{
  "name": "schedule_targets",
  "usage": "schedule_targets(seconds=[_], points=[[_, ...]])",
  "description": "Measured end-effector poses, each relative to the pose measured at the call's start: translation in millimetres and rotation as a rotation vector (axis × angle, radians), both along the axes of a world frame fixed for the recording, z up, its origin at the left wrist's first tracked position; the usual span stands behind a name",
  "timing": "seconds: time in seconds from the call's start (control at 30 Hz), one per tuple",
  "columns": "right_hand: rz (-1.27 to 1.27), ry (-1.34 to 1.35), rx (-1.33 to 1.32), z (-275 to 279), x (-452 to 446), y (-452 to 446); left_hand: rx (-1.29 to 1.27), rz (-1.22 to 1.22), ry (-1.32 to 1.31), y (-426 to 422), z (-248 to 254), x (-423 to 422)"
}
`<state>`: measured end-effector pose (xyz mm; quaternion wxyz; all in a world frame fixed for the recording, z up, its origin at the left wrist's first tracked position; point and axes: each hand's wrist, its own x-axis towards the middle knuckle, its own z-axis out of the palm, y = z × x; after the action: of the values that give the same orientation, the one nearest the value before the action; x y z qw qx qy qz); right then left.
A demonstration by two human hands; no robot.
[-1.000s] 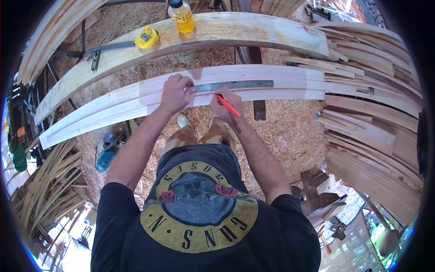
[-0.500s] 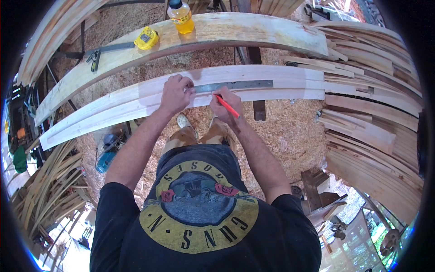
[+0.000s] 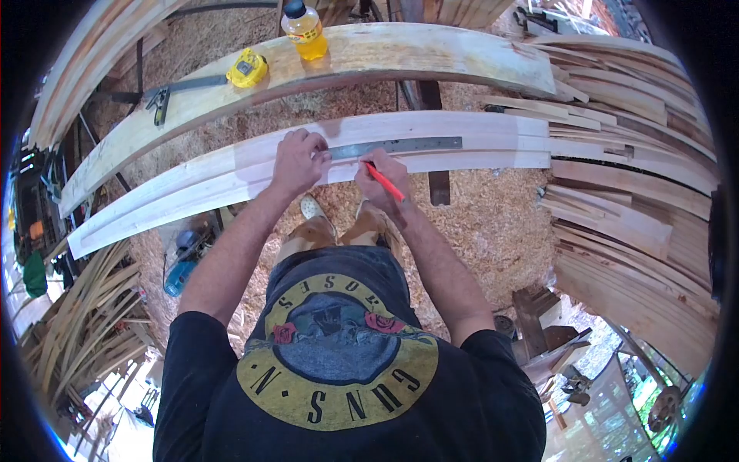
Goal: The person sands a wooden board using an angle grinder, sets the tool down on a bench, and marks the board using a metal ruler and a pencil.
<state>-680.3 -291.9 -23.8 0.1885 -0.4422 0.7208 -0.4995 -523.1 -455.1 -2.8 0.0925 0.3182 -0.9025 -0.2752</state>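
Observation:
A long pale wooden board [image 3: 493, 125] with a groove along it lies crosswise in front of me. On it rests a grey metal ruler [image 3: 416, 144]. My left hand [image 3: 299, 160] grips the ruler's left end, its fingers bent around that end. Just to the right, my right hand [image 3: 382, 175] is closed on a red marking pencil [image 3: 389, 183], held low at the ruler's near edge. The pencil's tip is hidden by my fingers.
Beyond lies a thick plank [image 3: 431, 54] bearing a drink bottle [image 3: 306, 32], a yellow tape measure [image 3: 247, 69] and a black clamp [image 3: 161, 104]. Stacked boards [image 3: 631, 185] fill the right side. Wood strips [image 3: 77, 316] and a teal power tool [image 3: 179, 277] are at left; shavings [image 3: 477, 231] cover the floor.
Almost nothing differs. The whole view has shifted very slightly, while both hands keep their places at the ruler and board.

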Motion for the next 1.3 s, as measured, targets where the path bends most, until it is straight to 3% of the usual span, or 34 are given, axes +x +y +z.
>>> schedule_targets(seconds=[0.13,0.33,0.7,1.3], points=[[0.013,0.016,0.003,3.0,-2.3,1.6,0.001,-0.003,-0.006,0.1,-0.9,1.8],[-0.154,-0.273,0.058,18.8,-20.8,44.7,0.016,0.014,-0.001,1.3,-2.8,1.3],[-0.172,-0.244,0.211,1.4,-58.7,125.5,0.042,0.030,-0.030,-1.8,-9.5,0.2],[-0.097,-0.252,0.304,-0.4,-70.4,133.2,0.015,0.050,-0.057,1.0,-4.5,-1.5]])
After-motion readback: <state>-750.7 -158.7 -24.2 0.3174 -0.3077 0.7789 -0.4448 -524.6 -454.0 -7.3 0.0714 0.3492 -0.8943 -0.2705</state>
